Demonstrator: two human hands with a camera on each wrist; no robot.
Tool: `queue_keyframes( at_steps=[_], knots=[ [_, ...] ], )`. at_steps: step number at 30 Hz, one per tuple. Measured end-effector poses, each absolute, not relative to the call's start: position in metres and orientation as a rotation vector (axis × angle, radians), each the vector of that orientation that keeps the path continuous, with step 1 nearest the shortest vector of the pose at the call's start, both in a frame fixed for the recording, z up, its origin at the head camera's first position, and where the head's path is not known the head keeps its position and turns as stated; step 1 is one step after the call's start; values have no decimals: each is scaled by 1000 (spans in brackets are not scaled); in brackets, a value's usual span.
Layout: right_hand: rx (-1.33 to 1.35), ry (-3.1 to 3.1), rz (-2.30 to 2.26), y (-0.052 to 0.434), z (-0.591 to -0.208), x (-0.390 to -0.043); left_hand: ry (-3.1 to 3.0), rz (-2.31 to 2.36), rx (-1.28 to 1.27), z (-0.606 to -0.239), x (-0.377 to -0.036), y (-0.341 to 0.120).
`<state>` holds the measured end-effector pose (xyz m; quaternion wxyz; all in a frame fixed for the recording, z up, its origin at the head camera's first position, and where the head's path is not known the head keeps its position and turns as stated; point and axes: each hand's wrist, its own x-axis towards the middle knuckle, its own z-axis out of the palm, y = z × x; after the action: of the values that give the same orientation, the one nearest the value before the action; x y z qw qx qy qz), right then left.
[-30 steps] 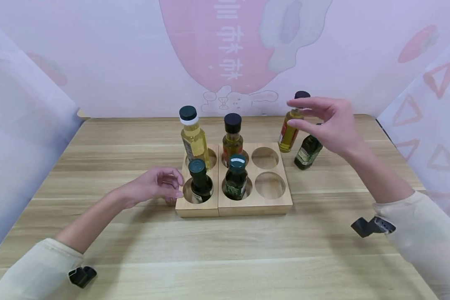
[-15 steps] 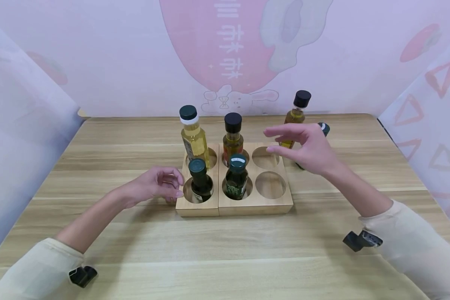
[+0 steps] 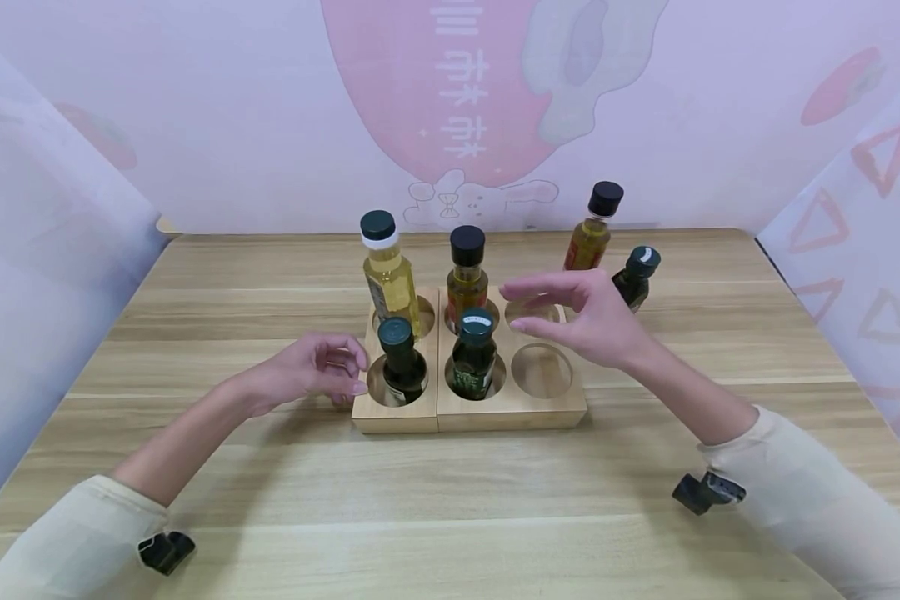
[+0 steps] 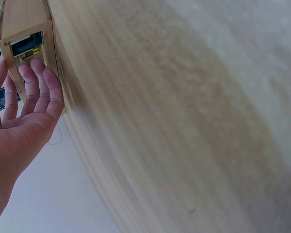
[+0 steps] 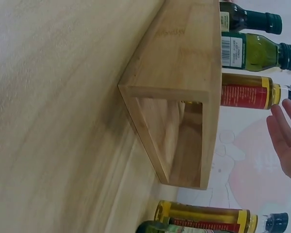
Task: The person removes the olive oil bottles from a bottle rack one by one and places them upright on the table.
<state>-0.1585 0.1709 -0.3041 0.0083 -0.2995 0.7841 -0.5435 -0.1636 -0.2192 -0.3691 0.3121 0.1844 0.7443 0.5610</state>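
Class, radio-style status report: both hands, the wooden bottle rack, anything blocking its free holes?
Left hand open, fingers against wooden rack side. Right hand open, empty, above the rack's two free holes. Four bottles seated; nothing blocking the holes.

Wooden table (image 3: 270,500); pink-printed backdrop (image 3: 450,100); white side curtains (image 3: 37,250).

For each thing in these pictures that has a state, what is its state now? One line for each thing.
Left hand: open, fingers against the holder's left side.
Right hand: open, holds nothing, above the holder.
Wooden holder: four holes filled, two on the right empty.
Four bottles in the holder: upright, capped.
Amber bottle on the table: upright, capped.
Dark green bottle on the table: upright, capped.
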Motion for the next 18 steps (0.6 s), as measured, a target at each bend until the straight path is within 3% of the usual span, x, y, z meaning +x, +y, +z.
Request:
queue_keyframes(
  at_steps=[18],
  knots=[
    [-978,2323,-1774,152,-313,-155,1971,1484,488,-365,-162,-218]
  ],
)
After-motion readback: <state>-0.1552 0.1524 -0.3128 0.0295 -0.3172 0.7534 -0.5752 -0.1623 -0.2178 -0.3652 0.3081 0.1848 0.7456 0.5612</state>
